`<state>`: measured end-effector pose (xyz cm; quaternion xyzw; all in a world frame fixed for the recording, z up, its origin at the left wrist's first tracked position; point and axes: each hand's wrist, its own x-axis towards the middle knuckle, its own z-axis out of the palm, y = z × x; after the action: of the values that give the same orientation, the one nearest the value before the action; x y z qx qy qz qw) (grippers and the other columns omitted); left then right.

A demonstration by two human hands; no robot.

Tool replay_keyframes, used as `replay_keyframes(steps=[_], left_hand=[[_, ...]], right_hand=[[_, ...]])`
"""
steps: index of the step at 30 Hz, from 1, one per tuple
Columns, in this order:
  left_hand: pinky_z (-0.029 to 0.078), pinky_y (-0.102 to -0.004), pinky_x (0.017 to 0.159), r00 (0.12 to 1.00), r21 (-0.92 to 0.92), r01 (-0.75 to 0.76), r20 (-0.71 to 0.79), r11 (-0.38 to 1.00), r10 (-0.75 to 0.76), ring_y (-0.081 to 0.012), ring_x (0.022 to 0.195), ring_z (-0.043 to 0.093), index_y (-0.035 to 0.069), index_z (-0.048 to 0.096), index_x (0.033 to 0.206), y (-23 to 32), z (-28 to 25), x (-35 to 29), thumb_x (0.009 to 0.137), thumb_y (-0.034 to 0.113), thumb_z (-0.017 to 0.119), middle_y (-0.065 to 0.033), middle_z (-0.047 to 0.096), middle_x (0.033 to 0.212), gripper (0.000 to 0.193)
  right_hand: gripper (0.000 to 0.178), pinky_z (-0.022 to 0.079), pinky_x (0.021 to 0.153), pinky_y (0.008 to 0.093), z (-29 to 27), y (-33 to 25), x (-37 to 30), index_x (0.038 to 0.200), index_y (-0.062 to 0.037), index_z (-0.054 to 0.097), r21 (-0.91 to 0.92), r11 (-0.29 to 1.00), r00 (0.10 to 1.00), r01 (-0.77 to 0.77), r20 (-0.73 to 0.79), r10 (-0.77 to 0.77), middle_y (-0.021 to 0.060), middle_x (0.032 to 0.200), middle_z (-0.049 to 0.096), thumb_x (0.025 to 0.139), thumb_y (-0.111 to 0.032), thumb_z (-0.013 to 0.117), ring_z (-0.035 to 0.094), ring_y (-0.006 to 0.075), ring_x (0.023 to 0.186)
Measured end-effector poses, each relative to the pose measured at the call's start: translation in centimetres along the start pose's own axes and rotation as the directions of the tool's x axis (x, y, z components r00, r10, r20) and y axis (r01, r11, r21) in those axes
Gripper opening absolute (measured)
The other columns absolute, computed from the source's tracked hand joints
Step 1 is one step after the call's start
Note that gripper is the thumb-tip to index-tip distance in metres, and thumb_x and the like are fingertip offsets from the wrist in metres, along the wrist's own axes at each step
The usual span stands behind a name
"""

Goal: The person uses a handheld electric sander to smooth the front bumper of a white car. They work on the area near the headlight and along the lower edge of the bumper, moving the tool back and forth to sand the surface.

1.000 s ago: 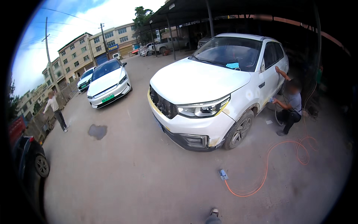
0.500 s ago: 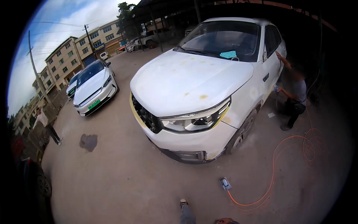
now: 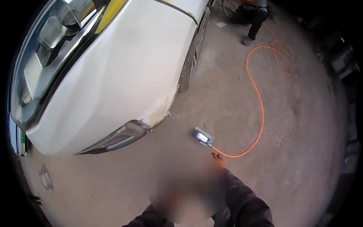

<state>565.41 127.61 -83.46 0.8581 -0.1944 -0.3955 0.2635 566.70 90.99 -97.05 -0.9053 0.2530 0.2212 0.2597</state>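
Note:
On the concrete lies a sander [image 3: 202,137] with a rectangular grey pad and an orange air hose [image 3: 261,109] joined to one end. Just short of the hose joint, my right hand [image 3: 219,160] reaches forward with its fingers apart and nothing in them. My left sleeve [image 3: 148,218] shows at the lower edge; a blurred patch hides that hand. Ahead and to the left stands the front corner of a white car [image 3: 113,72], its bumper marked by a yellowish patch [image 3: 159,113] low down near the wheel.
The headlight [image 3: 45,64] has yellow tape [image 3: 110,15] beside it. A person in dark trousers [image 3: 254,22] crouches beyond the front wheel [image 3: 189,56], near a pale sheet [image 3: 221,25] on the ground. The hose loops at the far right. Dim objects line the right edge.
My view has come closer to the car's front corner and tilted down. My right arm now stretches toward the sander, which has stayed on the ground.

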Motion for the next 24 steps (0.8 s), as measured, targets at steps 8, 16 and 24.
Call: replay_keyframes(steps=[8, 16, 24], left_hand=[[0.052, -0.0448, 0.068, 0.973, 0.154, -0.222, 0.105, 0.963, 0.208, -0.0329, 0.082, 0.062, 0.013, 0.057, 0.098, -6.3, 0.1, 14.1, 0.092, 0.024, 0.053, -0.0096, 0.06, 0.095, 0.013], [0.05, -0.0492, 0.072, 0.987, 0.373, -0.158, 0.099, 0.914, 0.13, -0.0354, 0.085, 0.062, 0.011, 0.055, 0.1, -5.7, -2.4, 25.5, 0.094, 0.026, 0.048, -0.0114, 0.061, 0.094, 0.017], [0.05, -0.0448, 0.073, 0.99, 0.459, -0.081, 0.137, 0.885, 0.02, -0.0311, 0.083, 0.062, 0.009, 0.058, 0.103, -10.2, -1.3, 26.0, 0.096, 0.024, 0.047, -0.0112, 0.063, 0.094, 0.02]], right_hand=[[0.074, 0.051, 0.083, 0.0473, 4.9, -0.2, 16.0, 0.135, -0.0203, 0.047, 0.094, 0.981, 0.966, 0.172, -0.211, -0.149, 0.0181, 0.117, 0.055, 0.069, -0.028, 0.08, 0.055, 0.037, 0.107], [0.065, 0.051, 0.081, 0.0468, 8.6, -5.2, 20.4, 0.12, -0.0133, 0.054, -0.306, 0.926, 0.913, 0.223, -0.269, -0.308, 0.0122, 0.106, 0.063, 0.065, -0.031, 0.083, 0.056, 0.0315, 0.105], [0.046, 0.056, 0.066, 0.0396, 0.7, -7.7, 12.9, 0.11, -0.0016, 0.057, 0.924, 0.155, 0.93, 0.349, -0.362, 0.067, 0.0168, 0.09, 0.066, 0.079, -0.03, 0.075, 0.068, 0.0284, 0.076]])
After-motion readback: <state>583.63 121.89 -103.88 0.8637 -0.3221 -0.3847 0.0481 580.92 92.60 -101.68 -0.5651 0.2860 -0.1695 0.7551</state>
